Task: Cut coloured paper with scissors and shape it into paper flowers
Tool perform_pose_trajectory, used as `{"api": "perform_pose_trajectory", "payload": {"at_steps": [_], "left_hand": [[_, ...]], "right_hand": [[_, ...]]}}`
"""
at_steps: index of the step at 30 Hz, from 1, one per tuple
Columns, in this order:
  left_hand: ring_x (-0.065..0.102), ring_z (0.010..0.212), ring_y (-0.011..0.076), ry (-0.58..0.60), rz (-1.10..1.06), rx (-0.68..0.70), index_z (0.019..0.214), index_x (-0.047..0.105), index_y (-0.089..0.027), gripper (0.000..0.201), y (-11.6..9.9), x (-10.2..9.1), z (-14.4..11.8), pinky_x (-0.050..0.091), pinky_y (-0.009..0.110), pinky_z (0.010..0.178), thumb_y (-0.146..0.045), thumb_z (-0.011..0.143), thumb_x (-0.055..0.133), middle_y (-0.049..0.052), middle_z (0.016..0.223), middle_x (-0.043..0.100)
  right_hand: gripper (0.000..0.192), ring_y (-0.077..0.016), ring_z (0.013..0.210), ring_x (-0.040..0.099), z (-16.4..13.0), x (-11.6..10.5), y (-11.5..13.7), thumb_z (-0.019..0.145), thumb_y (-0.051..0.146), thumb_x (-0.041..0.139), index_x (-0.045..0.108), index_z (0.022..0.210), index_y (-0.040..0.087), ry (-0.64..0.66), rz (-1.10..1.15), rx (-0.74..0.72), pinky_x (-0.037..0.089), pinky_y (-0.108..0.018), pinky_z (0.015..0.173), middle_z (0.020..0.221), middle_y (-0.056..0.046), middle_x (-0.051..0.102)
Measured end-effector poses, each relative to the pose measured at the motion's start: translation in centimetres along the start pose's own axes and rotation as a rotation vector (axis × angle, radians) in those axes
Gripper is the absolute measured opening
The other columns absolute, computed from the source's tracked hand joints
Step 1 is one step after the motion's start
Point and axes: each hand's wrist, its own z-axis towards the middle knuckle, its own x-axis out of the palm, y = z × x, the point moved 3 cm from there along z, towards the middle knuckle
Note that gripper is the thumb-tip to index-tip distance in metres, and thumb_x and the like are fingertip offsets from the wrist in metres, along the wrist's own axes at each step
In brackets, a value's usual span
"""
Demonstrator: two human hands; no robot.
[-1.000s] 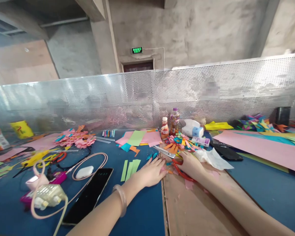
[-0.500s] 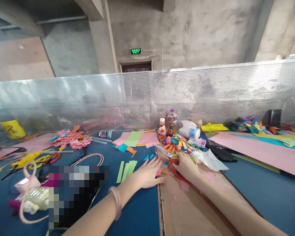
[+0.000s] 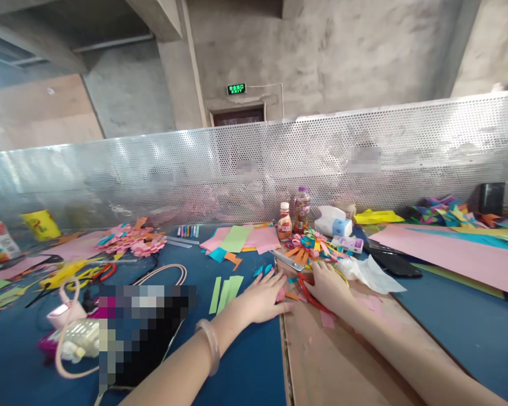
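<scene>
Red-handled scissors (image 3: 301,275) lie on the brown cardboard sheet (image 3: 342,361) near the middle of the blue surface (image 3: 245,366), their steel blades pointing far and left. The right hand (image 3: 329,285) rests over the red loops, fingers curled loosely on them; whether they grip is hard to tell. The left hand (image 3: 263,296) lies flat just left of it, fingers spread and holding nothing, touching small pink paper scraps (image 3: 281,294). Green paper strips (image 3: 225,290) lie left of that hand. A multicoloured paper flower (image 3: 309,243) sits just beyond the scissors, with two small drink bottles (image 3: 293,217) farther back.
</scene>
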Motion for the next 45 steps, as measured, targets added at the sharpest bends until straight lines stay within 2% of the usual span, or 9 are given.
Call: {"api": "perform_pose_trajectory", "payload": {"at_steps": [12,19,23,26,29,33,36,40,45], "left_hand": [[0.003,0.138,0.0255,-0.004,0.001,-0.005,0.143,0.013,-0.018,0.082,-0.2,-0.2,-0.1,0.008,0.045,0.11,-0.069,0.079,0.019,0.006,0.15,0.009],[-0.001,0.137,0.031,0.032,-0.075,0.008,0.141,-0.016,-0.017,0.101,0.2,-0.3,-0.3,0.012,0.048,0.108,-0.074,0.072,0.033,0.009,0.149,-0.009],[0.013,0.136,0.0313,-0.039,-0.103,0.046,0.14,-0.018,-0.022,0.103,0.0,-1.2,-0.6,0.023,0.045,0.106,-0.072,0.071,0.04,0.011,0.151,0.002],[0.019,0.135,0.0295,-0.155,-0.047,0.096,0.141,-0.015,-0.024,0.1,0.0,-2.1,-0.7,0.026,0.042,0.105,-0.069,0.073,0.042,0.011,0.151,0.005],[0.009,0.137,0.028,-0.434,0.153,0.075,0.142,-0.005,-0.022,0.082,0.9,-3.6,-0.6,0.015,0.046,0.109,-0.058,0.083,0.037,0.011,0.151,0.002],[0.005,0.138,0.0247,-0.851,0.315,-0.129,0.141,-0.003,-0.016,0.061,4.0,-5.4,-1.2,0.011,0.049,0.11,-0.029,0.091,0.028,0.014,0.15,0.009],[0.009,0.137,0.0248,-0.969,0.363,-0.238,0.141,0.001,-0.014,0.061,6.5,-5.8,-1.8,0.013,0.051,0.11,-0.019,0.087,0.03,0.016,0.147,0.018],[0.012,0.137,0.0269,-0.922,0.374,-0.263,0.138,0.014,-0.012,0.057,8.4,-4.9,-1.5,0.015,0.052,0.109,-0.014,0.084,0.033,0.017,0.145,0.023],[0.02,0.135,0.0247,-0.698,0.293,-0.171,0.13,0.033,-0.011,0.046,8.6,-2.7,0.5,0.019,0.046,0.11,-0.019,0.085,0.035,0.014,0.142,0.032]], "right_hand": [[0.035,-0.0297,0.103,0.05,-0.1,0.0,-0.1,0.08,0.033,0.049,0.055,0.104,0.009,0.007,0.011,0.014,0.04,-0.034,0.079,0.107,-0.017,0.057],[0.034,-0.0297,0.101,0.052,-0.1,0.2,-0.1,0.082,0.035,0.047,0.055,0.102,0.009,-0.004,-0.011,0.008,0.041,-0.034,0.076,0.105,-0.017,0.058],[0.033,-0.0294,0.101,0.051,0.0,0.4,-0.3,0.081,0.033,0.048,0.055,0.101,0.008,0.0,-0.02,-0.003,0.04,-0.034,0.077,0.105,-0.018,0.058],[0.035,-0.0294,0.103,0.05,0.1,0.5,-0.4,0.082,0.036,0.048,0.055,0.103,0.009,0.006,-0.018,-0.013,0.039,-0.035,0.08,0.106,-0.018,0.057],[0.038,-0.0308,0.103,0.05,0.1,0.3,-0.4,0.081,0.038,0.048,0.055,0.104,0.008,0.014,-0.018,-0.009,0.039,-0.036,0.081,0.105,-0.018,0.058],[0.037,-0.0302,0.103,0.051,0.0,0.1,-0.3,0.081,0.033,0.048,0.055,0.106,0.008,0.031,-0.018,-0.01,0.04,-0.035,0.081,0.107,-0.018,0.059],[0.038,-0.0303,0.105,0.05,0.0,0.0,-0.2,0.081,0.034,0.049,0.054,0.107,0.008,0.037,-0.019,-0.007,0.039,-0.035,0.081,0.109,-0.018,0.058],[0.037,-0.031,0.104,0.051,0.1,0.1,-0.3,0.081,0.033,0.048,0.054,0.106,0.008,0.036,-0.024,-0.003,0.039,-0.037,0.082,0.109,-0.018,0.057],[0.037,-0.0307,0.102,0.052,0.1,0.0,-0.1,0.081,0.036,0.046,0.056,0.104,0.009,0.029,-0.042,-0.007,0.04,-0.037,0.081,0.105,-0.018,0.059]]}}
